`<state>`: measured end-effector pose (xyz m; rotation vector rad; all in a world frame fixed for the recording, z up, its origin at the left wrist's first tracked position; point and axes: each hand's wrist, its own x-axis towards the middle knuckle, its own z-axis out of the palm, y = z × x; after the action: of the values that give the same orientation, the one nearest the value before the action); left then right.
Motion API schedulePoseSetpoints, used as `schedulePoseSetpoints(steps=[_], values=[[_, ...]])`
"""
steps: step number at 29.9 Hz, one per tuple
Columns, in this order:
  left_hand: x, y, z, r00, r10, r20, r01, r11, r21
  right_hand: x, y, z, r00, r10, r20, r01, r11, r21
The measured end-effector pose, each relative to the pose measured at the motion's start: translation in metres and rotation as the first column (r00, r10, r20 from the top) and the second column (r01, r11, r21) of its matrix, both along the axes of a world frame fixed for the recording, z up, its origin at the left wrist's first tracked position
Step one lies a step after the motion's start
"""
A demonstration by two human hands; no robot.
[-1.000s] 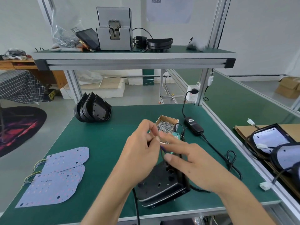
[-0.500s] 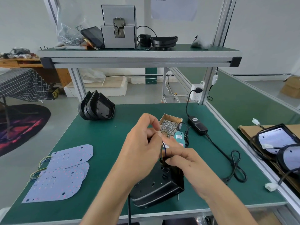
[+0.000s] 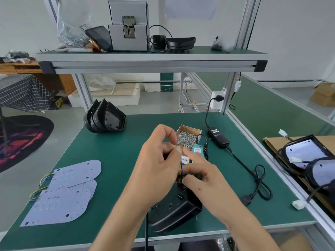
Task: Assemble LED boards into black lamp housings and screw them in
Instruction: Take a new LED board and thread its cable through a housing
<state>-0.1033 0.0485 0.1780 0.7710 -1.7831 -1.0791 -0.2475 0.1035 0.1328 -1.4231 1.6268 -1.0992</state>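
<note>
Since the earlier frames the two hands have drawn closer together over the black lamp housing (image 3: pixel 174 212) at lower centre of the frame, and the housing has tipped up so its back faces the camera, while the view itself has dipped slightly. The left hand (image 3: pixel 155 171) is curled, with thumb and forefinger meeting near a bundle of thin coloured wires (image 3: pixel 181 169) that rise from the top of the housing; its grip looks closed on those wires, though the fingertips hide the exact contact. The right hand (image 3: pixel 204 176) has its forefinger stretched toward the left hand and its other fingers bent down at the housing's upper edge, where the thumb appears to pinch the wires; I cannot tell for sure what that grip holds. By my reading the wires of an LED board are being threaded through the housing, so this unit is at an early step and not yet screwed. Three LED boards (image 3: pixel 61 194) lie stacked at lower left on the green desk (image 3: pixel 116 153), and a nested stack of empty housings (image 3: pixel 105 118) stands at centre left, so several units remain. At the right edge, finished-looking housings with boards fitted (image 3: pixel 308 156) rest on cardboard. A small box of screws (image 3: pixel 188 137) and a teal electric screwdriver (image 3: pixel 198 151) lie just beyond the hands, untouched.
</note>
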Motion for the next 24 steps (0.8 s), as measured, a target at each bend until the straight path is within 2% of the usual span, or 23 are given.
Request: schedulePoseSetpoints(steps=[5, 11, 18, 24], values=[[-0.004, 0.002, -0.004, 1.000, -0.030, -0.005, 0.030, 1.000, 0.009, -0.003, 0.004, -0.003, 1.000, -0.027, -0.011, 0.028, 0.999, 0.018], [-0.006, 0.001, -0.008, 0.999, -0.037, -0.022, 0.038, 0.999, 0.019, -0.008, 0.005, -0.016, 0.999, 0.009, 0.033, -0.007, 0.999, -0.048], [-0.006, 0.000, -0.011, 0.998, -0.041, -0.049, 0.040, 0.999, -0.005, -0.005, 0.001, -0.021, 0.992, -0.067, 0.105, 0.073, 0.996, -0.059], [-0.007, -0.001, -0.014, 0.997, -0.053, -0.065, 0.054, 0.998, 0.012, -0.006, 0.002, -0.025, 0.992, -0.074, 0.100, 0.081, 0.995, -0.060]])
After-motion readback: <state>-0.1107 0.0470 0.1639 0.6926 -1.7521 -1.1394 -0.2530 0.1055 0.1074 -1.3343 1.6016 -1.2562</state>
